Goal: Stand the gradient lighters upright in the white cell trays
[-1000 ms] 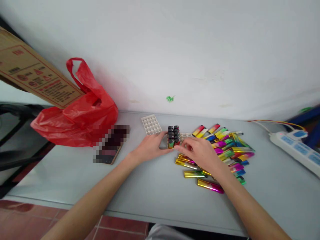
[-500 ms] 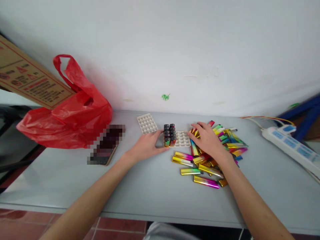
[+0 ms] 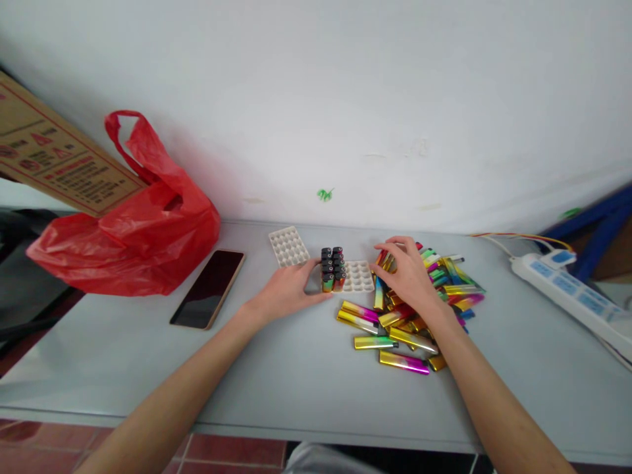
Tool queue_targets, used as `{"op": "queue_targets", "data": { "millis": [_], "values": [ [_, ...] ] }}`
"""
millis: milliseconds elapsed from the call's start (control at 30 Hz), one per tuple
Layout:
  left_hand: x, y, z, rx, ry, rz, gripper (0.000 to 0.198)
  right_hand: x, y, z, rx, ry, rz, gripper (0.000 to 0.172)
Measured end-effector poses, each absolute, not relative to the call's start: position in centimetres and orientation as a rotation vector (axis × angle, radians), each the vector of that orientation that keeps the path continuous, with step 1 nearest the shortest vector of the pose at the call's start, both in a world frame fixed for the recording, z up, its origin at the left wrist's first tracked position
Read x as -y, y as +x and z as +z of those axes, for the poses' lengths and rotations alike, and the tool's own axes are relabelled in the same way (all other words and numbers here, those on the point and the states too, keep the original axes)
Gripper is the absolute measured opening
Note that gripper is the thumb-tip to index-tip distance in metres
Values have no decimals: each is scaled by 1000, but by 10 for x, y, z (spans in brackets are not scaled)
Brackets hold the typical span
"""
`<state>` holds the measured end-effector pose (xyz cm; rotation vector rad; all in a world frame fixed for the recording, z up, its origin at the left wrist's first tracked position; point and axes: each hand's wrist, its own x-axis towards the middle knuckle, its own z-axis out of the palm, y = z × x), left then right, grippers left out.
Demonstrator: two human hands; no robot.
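Observation:
A white tray (image 3: 359, 276) with rows of round pockets lies on the table, its left end filled with two columns of upright lighters (image 3: 334, 268) with black tops. My left hand (image 3: 286, 293) grips that end, thumb at the near edge and fingers at the far side. To the right spreads a pile of shiny lighters (image 3: 402, 316) in gold, purple, green and red. Over the pile's far left part arches my right hand (image 3: 407, 270), fingers apart and curved above some lighters. No lighter is visibly held in it.
Behind my left hand lies a second white pocketed tray (image 3: 289, 246). Farther left are a phone (image 3: 208, 289), a red plastic bag (image 3: 143, 243) and a cardboard box (image 3: 64, 158). A white power strip (image 3: 567, 283) with cables lies at the right, near the wall.
The right hand's fingers have spread a little wider above the pile. My left hand stays at the tray's end, and the filled columns look the same. The view has shifted slightly.

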<state>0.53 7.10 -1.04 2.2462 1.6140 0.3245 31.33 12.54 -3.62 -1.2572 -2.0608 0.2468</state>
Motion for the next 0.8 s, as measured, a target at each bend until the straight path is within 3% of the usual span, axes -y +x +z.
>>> {"op": "queue_targets", "data": {
  "millis": [200,400,567,733,800],
  "values": [
    [-71,5,-11,-1597,2246,342,71,-122,313,-25,1918,-1199,424,27],
    [-71,4,-11,-1606,2244,327,72,-115,312,-19,1849,-1208,757,53],
    [-72,5,-9,-1610,2240,329,72,-113,310,-14,1956,-1316,742,27],
    [-72,5,-9,-1628,2244,324,71,-110,306,-4,1922,-1274,451,51],
    [-72,5,-10,-1631,2242,318,71,-109,305,-2,1780,-1283,492,59]
  ]
}}
